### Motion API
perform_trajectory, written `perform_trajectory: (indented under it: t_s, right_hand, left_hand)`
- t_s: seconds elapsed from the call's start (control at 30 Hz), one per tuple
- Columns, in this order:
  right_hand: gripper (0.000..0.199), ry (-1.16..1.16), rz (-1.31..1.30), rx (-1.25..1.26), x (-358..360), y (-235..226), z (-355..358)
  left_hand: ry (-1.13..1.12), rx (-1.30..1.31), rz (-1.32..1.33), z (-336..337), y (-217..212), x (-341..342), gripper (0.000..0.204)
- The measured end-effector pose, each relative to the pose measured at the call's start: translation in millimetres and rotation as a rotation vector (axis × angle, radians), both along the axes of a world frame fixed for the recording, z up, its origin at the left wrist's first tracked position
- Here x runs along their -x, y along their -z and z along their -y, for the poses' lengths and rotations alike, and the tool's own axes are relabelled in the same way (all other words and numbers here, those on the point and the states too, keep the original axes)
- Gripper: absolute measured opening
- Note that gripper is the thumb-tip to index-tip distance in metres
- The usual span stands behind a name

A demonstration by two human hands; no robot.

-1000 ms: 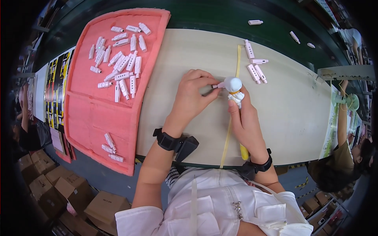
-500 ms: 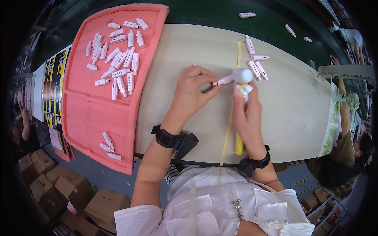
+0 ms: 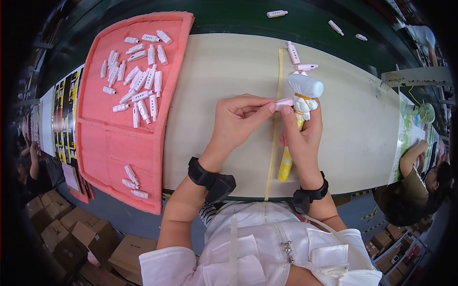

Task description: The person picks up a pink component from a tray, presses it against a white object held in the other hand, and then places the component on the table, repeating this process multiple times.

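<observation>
Beige worktable [image 3: 355, 136]: pink tray [image 3: 112, 136] at nine o'clock.
Left hand [image 3: 237, 119]: you pinch the pale-pink device [image 3: 285, 102] at twelve.
Right hand [image 3: 304, 140]: clamped around your yellow-handled mallet [image 3: 304, 102].
Change: device now meets your right thumb, seemingly steadied by both.

The left grip [image 3: 234, 122] pinches just beside the curled right grip [image 3: 304, 139].

Looks like a factory assembly bench. Pink tray [image 3: 112, 148] beside a pale worktable [image 3: 358, 143] holds a batch of near-identical small white devices [image 3: 158, 84], more on the dark green surface [image 3: 229, 23] beyond. Cardboard boxes [image 3: 131, 252] crowd the floor; another worker [image 3: 414, 175] at right.
</observation>
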State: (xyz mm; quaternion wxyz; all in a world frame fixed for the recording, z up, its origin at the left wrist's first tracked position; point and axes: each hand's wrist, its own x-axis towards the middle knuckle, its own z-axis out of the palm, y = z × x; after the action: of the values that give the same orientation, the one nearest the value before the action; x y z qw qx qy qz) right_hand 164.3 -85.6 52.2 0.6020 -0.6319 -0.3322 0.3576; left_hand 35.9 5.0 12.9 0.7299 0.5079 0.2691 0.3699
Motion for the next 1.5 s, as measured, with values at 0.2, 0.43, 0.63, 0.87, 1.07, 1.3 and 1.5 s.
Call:
perform_trajectory:
  t_s: [0.2,0.43,0.63,0.87,1.07,1.3,1.5]
  right_hand:
    - [0.049,0.007,0.074,-0.001,-1,8,0]
    - [0.048,-0.018,0.014,0.019,0,-1,-1]
    - [0.05,-0.063,0.04,0.074,-5,3,2]
    - [0.054,-0.098,0.016,0.079,-4,-1,4]
    - [0.061,-0.067,0.056,0.096,-6,2,2]
    - [0.062,-0.068,0.086,0.052,-9,7,4]
    - [0.055,-0.163,0.028,0.104,0,-1,5]
  left_hand:
    - [-0.003,-0.108,0.002,4,0,1,0.023]
    - [-0.418,-0.107,-0.125,-23,-16,28,0.025]
    - [-0.827,0.169,0.194,-74,-35,46,0.03]
    - [-0.352,-0.844,-0.503,-172,-22,-38,0.029]
    - [-0.216,-1.166,-0.881,-248,-16,-103,0.032]
    - [-0.053,-1.28,-0.886,-264,0,-80,0.029]
    - [-0.189,-1.369,-0.922,-261,-3,-49,0.028]
